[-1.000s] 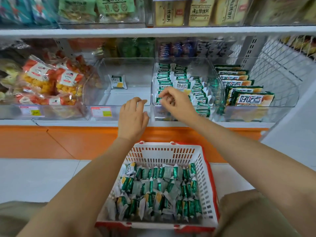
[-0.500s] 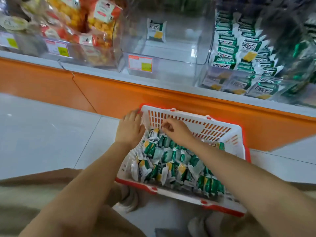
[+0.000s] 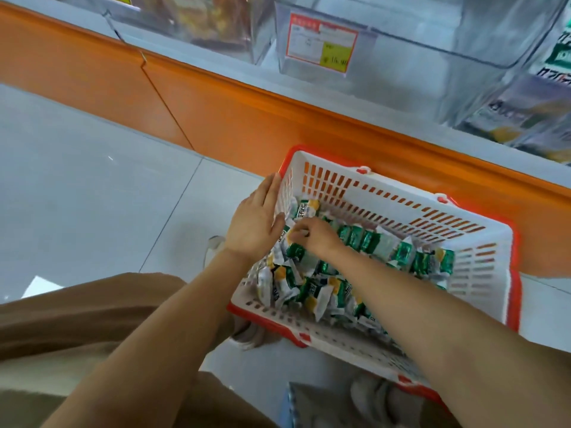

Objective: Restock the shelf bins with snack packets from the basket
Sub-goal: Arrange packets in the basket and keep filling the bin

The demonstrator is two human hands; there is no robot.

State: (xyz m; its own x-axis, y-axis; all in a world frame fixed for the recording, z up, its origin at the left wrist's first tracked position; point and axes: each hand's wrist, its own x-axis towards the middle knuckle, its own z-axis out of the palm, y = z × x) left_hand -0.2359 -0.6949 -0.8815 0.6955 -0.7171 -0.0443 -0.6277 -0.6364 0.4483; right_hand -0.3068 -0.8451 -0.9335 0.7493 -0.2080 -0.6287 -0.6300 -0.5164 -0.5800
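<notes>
A white basket with a red rim (image 3: 482, 242) stands on the floor against the orange shelf base. It holds several green, white and yellow snack packets (image 3: 370, 242). My left hand (image 3: 255, 219) lies flat against the basket's left wall, fingers straight, its thumb at the packets. My right hand (image 3: 315, 234) is down in the basket's near-left corner with its fingers curled onto a packet there. Above, a clear shelf bin (image 3: 417, 47) with a price label (image 3: 321, 46) is seen only in part; its inside is blurred.
The orange shelf base (image 3: 234, 118) runs diagonally behind the basket. Grey floor tiles (image 3: 92, 180) lie to the left. A bin with red and yellow bags (image 3: 213, 23) is at the top left, a bin of green packets (image 3: 559, 57) at the top right. My knees fill the bottom.
My hands came down from the shelf bin into the basket. The view tilted down and moved closer. My right hand shifted left to the packets beside my left hand.
</notes>
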